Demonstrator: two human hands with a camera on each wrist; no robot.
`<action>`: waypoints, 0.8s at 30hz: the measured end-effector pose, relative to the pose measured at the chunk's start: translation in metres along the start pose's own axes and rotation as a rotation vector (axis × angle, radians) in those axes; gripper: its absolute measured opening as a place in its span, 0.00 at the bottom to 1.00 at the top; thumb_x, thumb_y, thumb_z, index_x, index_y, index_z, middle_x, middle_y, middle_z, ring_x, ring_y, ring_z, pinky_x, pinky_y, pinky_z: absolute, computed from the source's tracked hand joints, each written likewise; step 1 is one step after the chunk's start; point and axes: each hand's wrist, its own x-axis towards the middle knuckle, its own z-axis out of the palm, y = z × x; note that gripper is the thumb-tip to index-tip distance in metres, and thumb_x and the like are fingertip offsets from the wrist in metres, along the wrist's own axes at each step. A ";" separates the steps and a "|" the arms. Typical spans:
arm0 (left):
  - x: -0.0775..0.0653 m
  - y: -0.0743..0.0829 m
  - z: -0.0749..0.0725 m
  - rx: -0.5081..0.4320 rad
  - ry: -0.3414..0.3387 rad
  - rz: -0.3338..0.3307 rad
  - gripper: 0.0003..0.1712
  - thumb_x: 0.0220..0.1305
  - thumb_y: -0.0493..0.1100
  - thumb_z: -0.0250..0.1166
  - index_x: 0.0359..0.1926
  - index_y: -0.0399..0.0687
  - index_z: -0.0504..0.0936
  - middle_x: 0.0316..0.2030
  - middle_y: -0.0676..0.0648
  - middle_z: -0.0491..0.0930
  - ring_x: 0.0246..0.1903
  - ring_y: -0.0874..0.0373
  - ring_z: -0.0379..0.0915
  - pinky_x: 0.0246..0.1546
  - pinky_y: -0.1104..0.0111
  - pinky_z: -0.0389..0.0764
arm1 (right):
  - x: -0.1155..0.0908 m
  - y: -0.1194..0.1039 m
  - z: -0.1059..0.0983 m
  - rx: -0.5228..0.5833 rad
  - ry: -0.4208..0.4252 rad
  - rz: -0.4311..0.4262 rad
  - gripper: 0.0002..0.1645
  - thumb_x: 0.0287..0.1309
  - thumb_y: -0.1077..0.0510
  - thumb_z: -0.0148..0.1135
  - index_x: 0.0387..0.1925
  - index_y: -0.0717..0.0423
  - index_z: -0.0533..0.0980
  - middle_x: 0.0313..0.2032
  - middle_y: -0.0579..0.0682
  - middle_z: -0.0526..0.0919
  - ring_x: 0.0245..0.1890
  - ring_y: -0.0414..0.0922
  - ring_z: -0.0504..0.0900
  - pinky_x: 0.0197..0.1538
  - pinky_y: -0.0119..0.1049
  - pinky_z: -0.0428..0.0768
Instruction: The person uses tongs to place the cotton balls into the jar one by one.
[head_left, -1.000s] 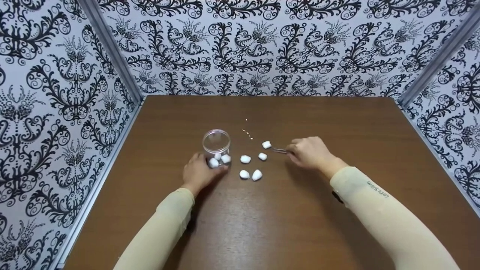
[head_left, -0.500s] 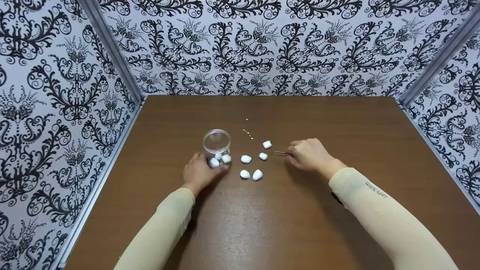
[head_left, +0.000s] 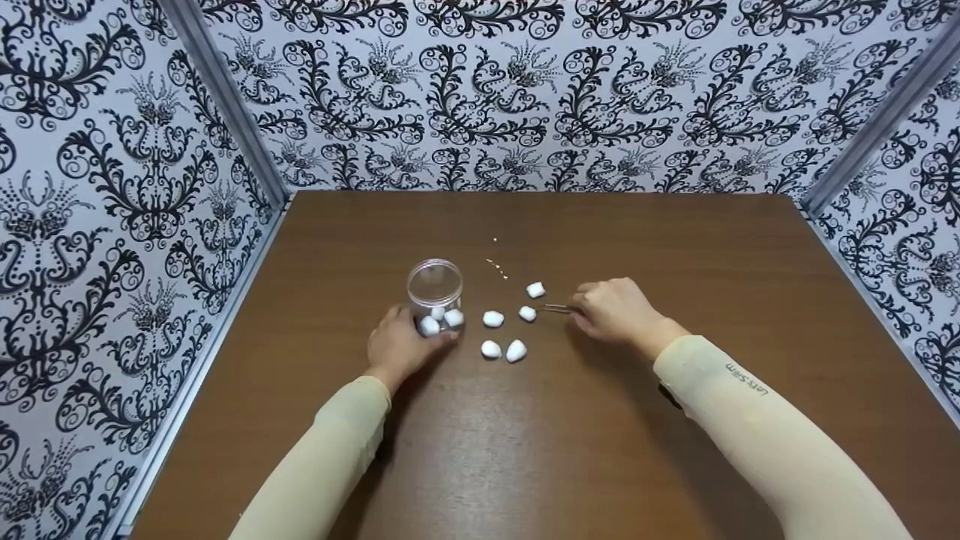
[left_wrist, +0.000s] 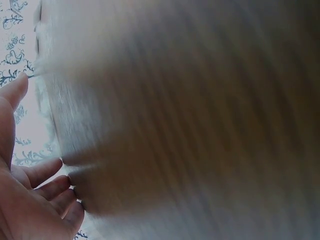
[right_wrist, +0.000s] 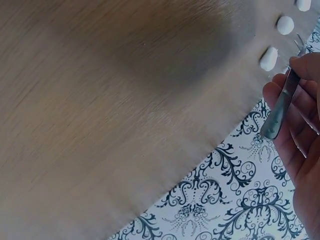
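A clear round jar (head_left: 435, 286) stands on the table's left half, with white cotton balls (head_left: 430, 325) lying at its bottom. My left hand (head_left: 401, 341) holds the jar low down, its thumb along the near side. In the left wrist view the left hand's fingers (left_wrist: 52, 187) are bent. My right hand (head_left: 615, 307) pinches metal tweezers (right_wrist: 281, 107) between thumb and fingers. Their tips point left, just right of a cotton ball (head_left: 527, 314) on the table. Another cotton ball (head_left: 535, 289) lies slightly farther back.
More cotton balls lie between the hands, such as one cotton ball (head_left: 493, 319) by the jar and a pair nearer the front. Small pale specks (head_left: 496, 267) dot the brown table (head_left: 480, 450) behind them. Patterned walls (head_left: 525, 90) enclose the back and sides.
The tweezers' tips have shifted slightly toward the front, from near the farther cotton ball to beside the nearer one. My left hand stays on the jar.
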 end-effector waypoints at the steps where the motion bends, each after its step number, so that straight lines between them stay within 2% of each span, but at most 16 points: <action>1: 0.000 0.000 0.000 -0.001 0.000 0.000 0.50 0.46 0.72 0.73 0.59 0.38 0.77 0.56 0.40 0.76 0.56 0.42 0.72 0.57 0.48 0.68 | 0.000 0.000 0.000 0.001 -0.001 0.001 0.07 0.55 0.54 0.67 0.26 0.53 0.80 0.23 0.46 0.77 0.17 0.48 0.74 0.19 0.49 0.72; 12: 0.000 -0.002 0.001 0.007 -0.031 0.006 0.52 0.48 0.73 0.71 0.62 0.39 0.75 0.59 0.42 0.74 0.60 0.44 0.68 0.59 0.47 0.66 | 0.005 -0.005 0.007 0.036 -0.017 -0.010 0.05 0.56 0.54 0.70 0.29 0.50 0.84 0.24 0.45 0.78 0.19 0.46 0.76 0.21 0.49 0.74; 24: 0.001 -0.003 0.002 0.005 -0.010 0.006 0.51 0.47 0.73 0.72 0.61 0.40 0.76 0.56 0.41 0.75 0.58 0.44 0.70 0.58 0.48 0.67 | 0.007 -0.007 0.009 0.027 -0.052 -0.005 0.05 0.55 0.55 0.70 0.28 0.51 0.83 0.24 0.46 0.78 0.20 0.48 0.77 0.22 0.50 0.75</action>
